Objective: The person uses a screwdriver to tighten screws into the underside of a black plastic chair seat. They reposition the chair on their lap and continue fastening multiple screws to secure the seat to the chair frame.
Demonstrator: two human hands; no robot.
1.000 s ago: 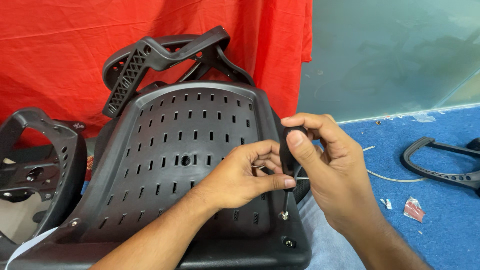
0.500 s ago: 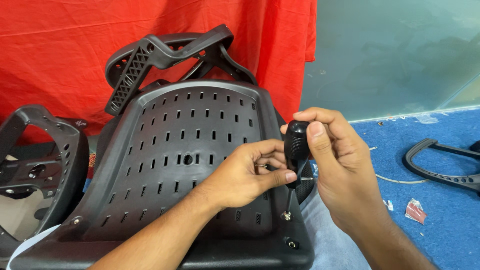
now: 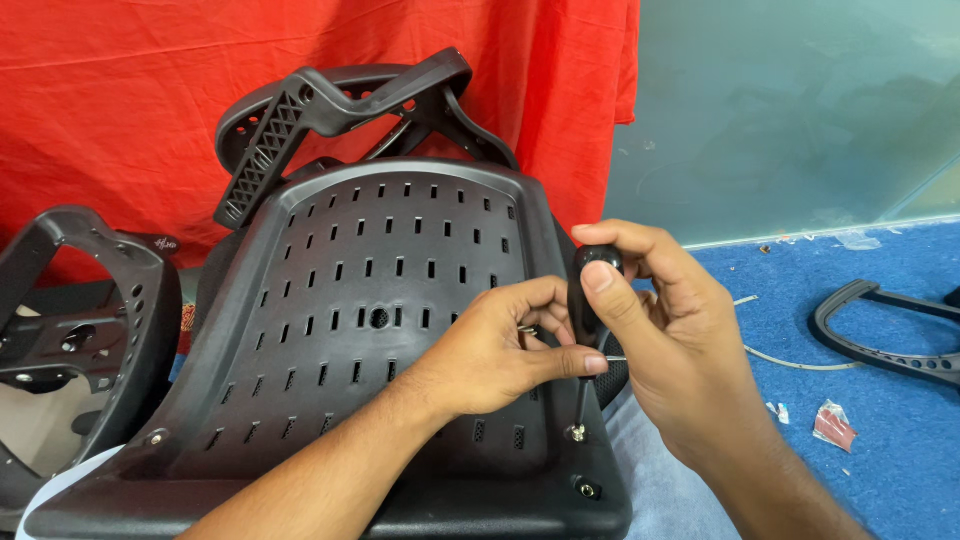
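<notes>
Head view: right hand [image 3: 670,340] closed around the black handle of a screwdriver [image 3: 588,300] at centre right of the frame, shaft pointing down to a silver screw [image 3: 577,433] near the lower right edge of a black slotted chair seat shell [image 3: 370,330]; left hand [image 3: 500,350] closed, fingertips pinching the shaft just below the handle. Seat shell filling the middle of the frame, tilted up against a red cloth [image 3: 150,100], with a black armrest [image 3: 330,120] above it, another black chair part [image 3: 70,310] at far left, and a curved black piece [image 3: 880,330] on blue floor [image 3: 860,460] at right
</notes>
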